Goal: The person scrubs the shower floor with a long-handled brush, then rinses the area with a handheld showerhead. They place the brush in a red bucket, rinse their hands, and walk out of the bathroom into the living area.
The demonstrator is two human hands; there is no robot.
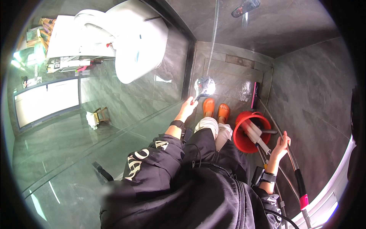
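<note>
My left hand (186,109) is closed around the handle of a chrome shower head (205,86), whose metal hose runs up past the far wall. On the right, my right hand (281,145) grips the metal pole of a floor squeegee (255,95). Its narrow pink-and-black head rests on the tiles near the right wall, and its handle end is black and pink. A red bucket (239,138) stands between my legs and the right hand. Inside it is a mop with a grey-white head (252,131), its pole leaning out toward me.
Orange slippers (208,107) are on my feet in the shower area. A glass panel (110,133) runs along my left. Past it are a white toilet (141,45) and a small wooden stool (102,115). A floor drain (239,61) lies by the far wall.
</note>
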